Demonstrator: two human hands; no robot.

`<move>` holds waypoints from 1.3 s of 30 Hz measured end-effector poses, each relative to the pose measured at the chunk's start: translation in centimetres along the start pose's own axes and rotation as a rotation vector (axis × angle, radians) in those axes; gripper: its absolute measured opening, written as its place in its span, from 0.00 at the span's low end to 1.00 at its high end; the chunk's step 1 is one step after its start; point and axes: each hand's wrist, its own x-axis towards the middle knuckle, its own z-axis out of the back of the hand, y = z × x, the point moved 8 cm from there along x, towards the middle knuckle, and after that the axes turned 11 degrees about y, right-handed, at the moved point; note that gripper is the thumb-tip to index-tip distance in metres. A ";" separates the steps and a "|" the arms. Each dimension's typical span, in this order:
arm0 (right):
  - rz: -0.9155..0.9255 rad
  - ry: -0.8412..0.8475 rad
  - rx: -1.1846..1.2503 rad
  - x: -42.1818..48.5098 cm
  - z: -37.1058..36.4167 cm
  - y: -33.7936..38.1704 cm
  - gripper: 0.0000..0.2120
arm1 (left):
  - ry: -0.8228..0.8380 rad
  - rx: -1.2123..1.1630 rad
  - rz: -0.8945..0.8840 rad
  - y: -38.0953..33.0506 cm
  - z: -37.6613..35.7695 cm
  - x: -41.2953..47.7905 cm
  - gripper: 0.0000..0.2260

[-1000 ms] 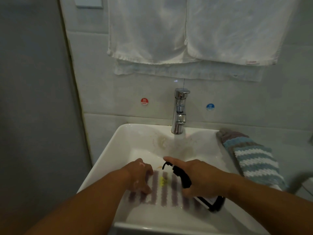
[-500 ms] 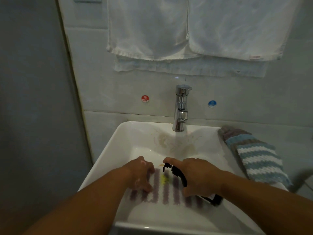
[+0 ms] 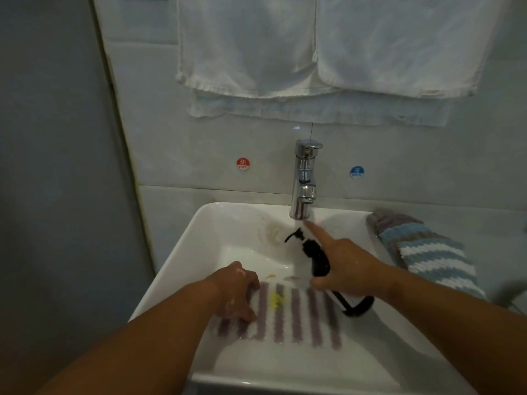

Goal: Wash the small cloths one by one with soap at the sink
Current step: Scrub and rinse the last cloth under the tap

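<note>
soap bottle (image 3: 315, 253) being held over striped cloth (image 3: 299, 320) in sink (image 3: 182, 260)

striped cloth is lying flat on the sink floor, long axis l-to-r, purple stripes running front-to-back, w/ a yellow soap blob (image 3: 276, 300) on it. left grip (image 3: 236, 292) is curling its fingers down on the cloth's left edge, holding it. right grip (image 3: 350, 269) is clasping the soap bottle, index finger sticking out twd the tap (image 3: 303, 181); bottle is tilting, nozzle pointing far-left, base twd the person. blue cloth (image 3: 427, 252) is resting on the tabletop (image 3: 467, 223) at right.

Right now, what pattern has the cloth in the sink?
White cloth with purple stripes, seen best in the head view.
</note>
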 end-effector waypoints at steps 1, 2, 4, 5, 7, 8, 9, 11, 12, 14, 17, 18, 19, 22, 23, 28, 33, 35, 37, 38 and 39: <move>-0.024 -0.076 0.081 0.0 0.8 -1.0 0.58 | 0.000 -0.004 0.000 0.0 0.0 0.0 0.32; -0.047 -0.162 0.163 0.0 1.6 -2.0 0.56 | 0.000 -0.004 0.000 0.0 0.0 0.0 0.32; -0.087 -0.330 0.301 -0.2 2.8 -3.7 0.52 | 0.003 0.001 -0.002 0.0 0.0 0.0 0.32; -0.103 -0.393 0.356 -0.3 3.3 -4.4 0.49 | 0.004 0.002 -0.004 0.0 0.0 0.0 0.33; -0.142 -0.457 0.434 -0.3 3.6 -5.3 0.47 | 0.000 -0.001 -0.007 0.0 0.0 0.0 0.32; -0.157 -0.466 0.456 -0.2 3.5 -5.6 0.46 | -0.003 -0.001 -0.006 0.0 0.0 0.0 0.32; -0.164 -0.468 0.473 -0.2 3.4 -5.7 0.45 | -0.006 0.000 -0.006 0.0 0.0 0.1 0.32; -0.162 -0.470 0.507 0.0 3.0 -5.6 0.44 | -0.012 0.000 -0.010 0.0 0.0 0.1 0.32; -0.160 -0.469 0.522 0.0 2.9 -5.6 0.44 | -0.015 0.000 -0.012 0.0 0.0 0.2 0.32; -0.159 -0.469 0.538 0.1 2.7 -5.6 0.44 | -0.016 0.002 -0.016 0.1 0.0 0.2 0.32; -0.168 -0.462 0.563 0.1 2.3 -6.2 0.42 | -0.012 0.004 -0.021 0.1 0.0 0.3 0.32; -0.174 -0.451 0.567 0.0 2.3 -6.3 0.42 | -0.012 0.003 -0.023 0.1 0.0 0.3 0.32; -0.178 -0.435 0.568 -0.1 2.1 -6.4 0.43 | -0.011 0.003 -0.025 0.1 0.0 0.3 0.32; -0.185 -0.392 0.544 -0.2 1.8 -6.5 0.46 | -0.011 0.003 -0.024 0.1 0.0 0.3 0.32; -0.193 -0.387 0.533 -0.3 1.7 -6.7 0.46 | -0.011 0.003 -0.023 0.1 0.0 0.3 0.32; -0.287 -0.340 0.571 -2.0 1.2 -7.2 0.55 | -0.009 0.013 -0.021 -0.1 0.0 0.1 0.33; -0.401 -0.366 0.292 -7.2 0.0 -5.4 0.35 | -0.001 0.019 -0.021 -0.3 0.1 0.0 0.33; -0.315 -0.138 0.122 -7.6 -1.6 -3.3 0.24 | 0.003 0.024 -0.019 -0.2 0.0 0.0 0.33; -0.255 0.097 0.049 -7.0 -3.4 -1.9 0.24 | 0.004 0.023 -0.018 -0.2 -0.1 0.0 0.33; -0.237 0.172 0.026 -6.5 -4.1 -1.4 0.26 | 0.000 0.016 -0.017 -0.2 -0.2 -0.1 0.34; -0.222 0.213 -0.001 -5.9 -4.5 -0.9 0.28 | -0.005 0.008 -0.016 -0.2 -0.2 -0.2 0.35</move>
